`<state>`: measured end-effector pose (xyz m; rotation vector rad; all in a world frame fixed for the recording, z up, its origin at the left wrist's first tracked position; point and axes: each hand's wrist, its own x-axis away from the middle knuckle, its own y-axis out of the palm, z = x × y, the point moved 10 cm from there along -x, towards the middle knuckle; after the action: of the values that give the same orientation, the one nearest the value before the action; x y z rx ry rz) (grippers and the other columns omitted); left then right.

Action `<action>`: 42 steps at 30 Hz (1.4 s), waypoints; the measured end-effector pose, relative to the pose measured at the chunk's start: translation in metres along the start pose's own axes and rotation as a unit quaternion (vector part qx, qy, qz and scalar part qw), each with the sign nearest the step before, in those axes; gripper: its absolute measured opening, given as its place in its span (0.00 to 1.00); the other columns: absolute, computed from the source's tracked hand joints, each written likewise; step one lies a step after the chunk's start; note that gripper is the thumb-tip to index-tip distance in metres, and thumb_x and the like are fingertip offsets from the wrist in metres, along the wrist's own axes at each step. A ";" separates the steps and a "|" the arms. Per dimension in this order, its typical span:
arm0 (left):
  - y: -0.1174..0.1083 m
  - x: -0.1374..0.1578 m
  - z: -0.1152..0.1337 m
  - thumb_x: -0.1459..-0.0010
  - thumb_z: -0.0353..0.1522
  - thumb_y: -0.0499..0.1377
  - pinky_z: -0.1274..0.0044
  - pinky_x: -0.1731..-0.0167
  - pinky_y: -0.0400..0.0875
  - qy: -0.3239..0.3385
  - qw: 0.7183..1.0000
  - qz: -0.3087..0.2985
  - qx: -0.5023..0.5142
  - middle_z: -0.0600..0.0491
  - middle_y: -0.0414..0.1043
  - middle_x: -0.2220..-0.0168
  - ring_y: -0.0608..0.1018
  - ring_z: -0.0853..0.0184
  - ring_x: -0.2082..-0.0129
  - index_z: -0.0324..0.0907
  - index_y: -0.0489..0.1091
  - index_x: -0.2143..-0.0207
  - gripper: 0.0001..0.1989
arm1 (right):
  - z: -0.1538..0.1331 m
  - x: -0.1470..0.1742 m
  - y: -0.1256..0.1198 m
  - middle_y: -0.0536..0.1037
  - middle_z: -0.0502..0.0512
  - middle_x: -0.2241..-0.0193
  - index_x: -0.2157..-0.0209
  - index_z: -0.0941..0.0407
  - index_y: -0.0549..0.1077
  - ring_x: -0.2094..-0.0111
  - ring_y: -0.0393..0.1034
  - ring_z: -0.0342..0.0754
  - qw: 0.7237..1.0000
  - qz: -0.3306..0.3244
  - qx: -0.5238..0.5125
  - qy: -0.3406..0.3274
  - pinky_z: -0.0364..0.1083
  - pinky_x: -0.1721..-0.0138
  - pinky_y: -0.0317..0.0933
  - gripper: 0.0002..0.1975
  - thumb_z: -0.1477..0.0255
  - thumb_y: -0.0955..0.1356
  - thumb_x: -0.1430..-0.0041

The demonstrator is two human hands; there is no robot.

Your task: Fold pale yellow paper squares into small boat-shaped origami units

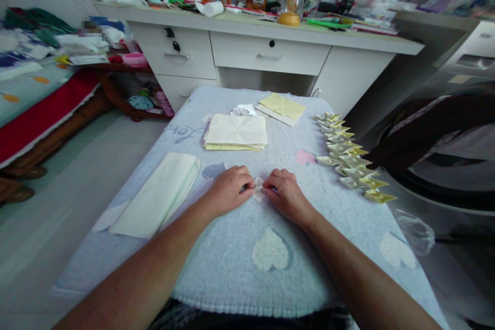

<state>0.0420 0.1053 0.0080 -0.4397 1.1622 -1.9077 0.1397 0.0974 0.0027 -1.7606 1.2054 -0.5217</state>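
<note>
A small piece of folded white paper (pixel 258 192) is held between my two hands over the middle of the cloth-covered table. My left hand (pixel 232 188) pinches its left edge. On the opposite edge, the fingers of my right hand (pixel 286 196) are closed too. The fingertips hide part of the folds. Beyond my hands lies a stack of creased white and yellow paper sheets (pixel 235 131). Several small folded paper boats (pixel 348 160), white and yellow, stand in rows along the table's right side.
A long folded white sheet (pixel 158 196) rests left of my left arm. Farther back are a crumpled white tissue (pixel 243 110) and yellow and white papers (pixel 284 107). A cluttered white desk (pixel 270 56) stands behind the table, with a washing machine (pixel 444 139) at right and a bed (pixel 42 98) at left.
</note>
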 end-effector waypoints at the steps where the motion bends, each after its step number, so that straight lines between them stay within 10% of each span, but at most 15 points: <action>1: 0.000 0.000 -0.001 0.43 0.31 0.59 0.75 0.61 0.65 -0.003 1.000 0.004 0.004 0.52 0.68 0.68 0.71 0.65 0.63 0.41 0.72 0.71 0.05 | 0.001 -0.001 0.000 0.72 0.53 0.69 0.69 0.56 0.76 0.63 0.62 0.48 1.000 -0.002 -0.001 0.006 0.47 0.60 0.51 0.04 0.72 0.69 0.41; 42: 0.004 0.003 -0.011 0.41 0.32 0.56 0.69 0.59 0.61 -0.092 0.990 0.031 -0.103 0.51 0.66 0.66 0.68 0.62 0.62 0.42 0.68 0.72 0.07 | 0.017 -0.002 0.000 0.71 0.58 0.66 0.71 0.55 0.73 0.62 0.61 0.54 0.986 0.005 0.110 0.124 0.51 0.62 0.50 0.09 0.66 0.66 0.39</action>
<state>0.0350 0.1080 -0.0011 -0.6695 1.2392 -1.6629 0.1521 0.1069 -0.0053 -1.5329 1.2727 -0.8549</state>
